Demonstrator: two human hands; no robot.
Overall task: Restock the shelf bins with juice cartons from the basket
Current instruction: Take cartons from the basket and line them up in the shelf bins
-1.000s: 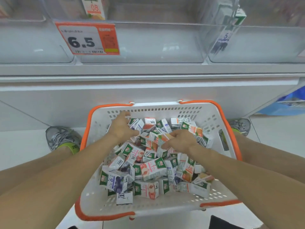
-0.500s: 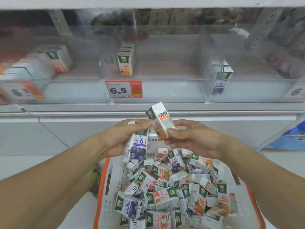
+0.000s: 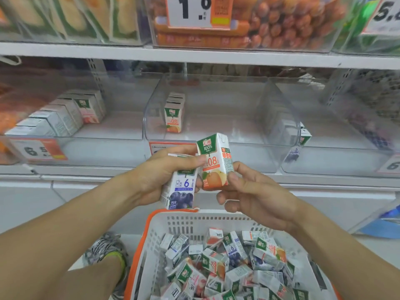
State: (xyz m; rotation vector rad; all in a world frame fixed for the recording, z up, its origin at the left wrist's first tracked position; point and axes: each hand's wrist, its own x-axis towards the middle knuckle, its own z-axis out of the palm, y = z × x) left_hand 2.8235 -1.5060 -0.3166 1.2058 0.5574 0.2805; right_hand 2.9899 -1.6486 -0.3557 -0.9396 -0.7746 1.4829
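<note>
My left hand (image 3: 158,176) grips a blueberry juice carton (image 3: 180,191) upright, and its thumb rests on an orange juice carton (image 3: 216,161). My right hand (image 3: 257,195) holds that orange carton from below and the right. Both cartons hover above the far rim of the white basket with orange trim (image 3: 194,219), which holds several mixed juice cartons (image 3: 227,263). Behind them stand clear shelf bins: the middle bin (image 3: 216,118) has a short row of orange cartons (image 3: 174,113), the left bin (image 3: 86,135) a row of peach cartons (image 3: 71,113), the right bin (image 3: 337,152) blueberry cartons (image 3: 300,137).
Price tags hang on the bin fronts, one reading 6.5 (image 3: 37,150) at the left. An upper shelf (image 3: 194,55) carries bins of sausages (image 3: 249,24) and other packs. My shoe (image 3: 106,252) stands on the floor left of the basket. A blue object (image 3: 383,226) lies at the right.
Both hands rose from the basket, each with a carton, up to the shelf bins. The orange carton is now upright and higher. My view tilted upward.
</note>
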